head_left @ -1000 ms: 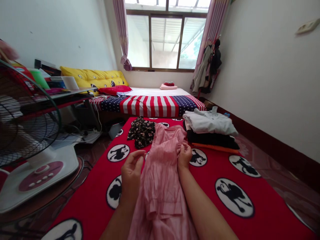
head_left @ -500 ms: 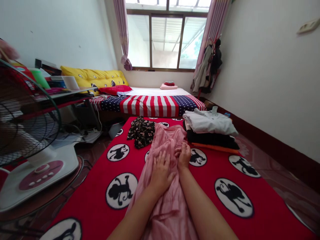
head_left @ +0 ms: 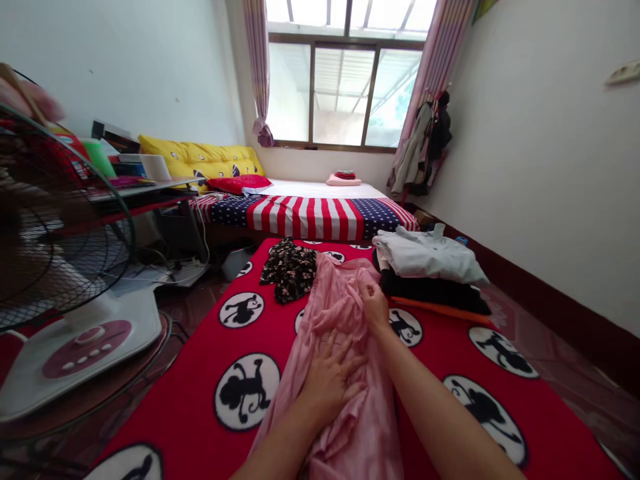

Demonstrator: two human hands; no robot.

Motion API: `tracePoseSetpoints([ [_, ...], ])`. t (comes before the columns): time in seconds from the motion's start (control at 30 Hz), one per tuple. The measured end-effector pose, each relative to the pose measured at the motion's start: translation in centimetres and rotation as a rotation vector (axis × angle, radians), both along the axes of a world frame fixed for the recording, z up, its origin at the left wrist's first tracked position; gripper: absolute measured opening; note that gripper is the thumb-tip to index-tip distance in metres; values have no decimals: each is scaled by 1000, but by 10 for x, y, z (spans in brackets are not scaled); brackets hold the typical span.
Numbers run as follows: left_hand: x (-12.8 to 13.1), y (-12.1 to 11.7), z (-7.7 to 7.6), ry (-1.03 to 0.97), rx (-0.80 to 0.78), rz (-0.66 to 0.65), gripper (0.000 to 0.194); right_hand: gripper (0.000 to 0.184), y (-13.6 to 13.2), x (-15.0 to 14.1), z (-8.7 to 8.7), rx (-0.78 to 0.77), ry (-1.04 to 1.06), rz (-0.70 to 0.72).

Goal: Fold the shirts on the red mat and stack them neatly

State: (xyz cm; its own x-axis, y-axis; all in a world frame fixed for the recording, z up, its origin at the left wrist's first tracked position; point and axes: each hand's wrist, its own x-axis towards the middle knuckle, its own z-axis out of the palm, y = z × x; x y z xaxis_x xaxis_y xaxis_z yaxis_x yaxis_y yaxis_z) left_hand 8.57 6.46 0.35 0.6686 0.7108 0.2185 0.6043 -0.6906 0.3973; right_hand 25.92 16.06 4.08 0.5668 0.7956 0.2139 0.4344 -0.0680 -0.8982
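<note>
A pink pleated dress [head_left: 334,308] lies lengthwise on a red blanket [head_left: 440,353] printed with black monkey roundels. My left hand [head_left: 331,380] rests flat on the dress with its fingers spread, pressing the fabric down. My right hand [head_left: 374,301] is closed in a pinch on the dress's right edge, near its upper part. A black floral garment [head_left: 290,268] lies just beyond the dress to the left. A stack of folded clothes [head_left: 430,270], white on top of black and orange, sits to the right of my right hand.
A standing fan [head_left: 55,267] with a white base fills the left side. Behind it stands a cluttered desk [head_left: 135,190]. A bed with a stars-and-stripes cover [head_left: 310,213] lies under the window, and clothes hang [head_left: 425,143] in the right corner.
My left hand moved from the dress's left edge onto its middle, then slid back toward me, flat on the fabric. My right hand stays pinched on the right edge. The view shifted slightly.
</note>
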Motion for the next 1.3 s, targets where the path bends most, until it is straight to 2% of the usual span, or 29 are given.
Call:
tracePoseSetpoints([
  [0.07, -1, 0, 1, 10, -6, -11, 46, 43, 11, 4, 13, -247, -354, 14],
  [0.1, -2, 0, 1, 12, -4, -14, 45, 37, 16, 7, 17, -331, -443, 25],
  [0.17, -3, -1, 1, 7, 4, -26, 45, 26, 25, 16, 22, -389, -511, 23],
  [0.27, -2, -3, 0, -13, 2, -19, 61, 27, 31, 32, 16, -378, -502, -22],
  [0.33, -1, -3, -2, -31, -14, 6, 77, 27, 29, 41, 6, -367, -508, -38],
  [0.4, 0, -2, -3, -36, -27, 12, 83, 24, 24, 45, -5, -354, -523, -49],
  [0.53, -1, 0, -3, -7, -33, -31, 65, 20, 19, 41, -15, -351, -568, -54],
  [0.63, -2, 0, -2, -11, -26, -40, 54, 25, 11, 33, -3, -330, -611, -72],
  [0.7, -1, 0, -2, -18, -11, -44, 52, 32, -2, 25, 6, -169, -697, -80],
  [0.77, -1, 0, -3, -26, 8, -50, 51, 34, -20, 16, 9, 94, -811, 39],
  [0.83, 0, 0, -5, -39, 30, -50, 50, 35, -40, 11, 3, 258, -917, 355],
  [0.9, 1, 0, -6, -58, 52, -50, 50, 39, -53, 12, -11, 216, -988, 662],
  [0.93, 1, 1, -6, -69, 61, -54, 50, 41, -57, 15, -20, 138, -1005, 720],
  [0.97, 0, 1, -6, -79, 68, -64, 50, 44, -59, 19, -28, 46, -1012, 708],
  [1.03, -1, 2, -5, -110, 63, -96, 51, 47, -58, 26, -40, -118, -1010, 566],
  [1.13, -5, 4, -2, -231, 6, -110, 58, 50, -58, 28, -44, -271, -1016, 444],
  [1.2, -6, 5, -2, -334, -34, -93, 57, 49, -66, 22, -40, -260, -1027, 406],
  [1.3, -6, 6, -1, -449, -61, -97, 48, 44, -91, 16, -32, -46, -1033, 413],
])
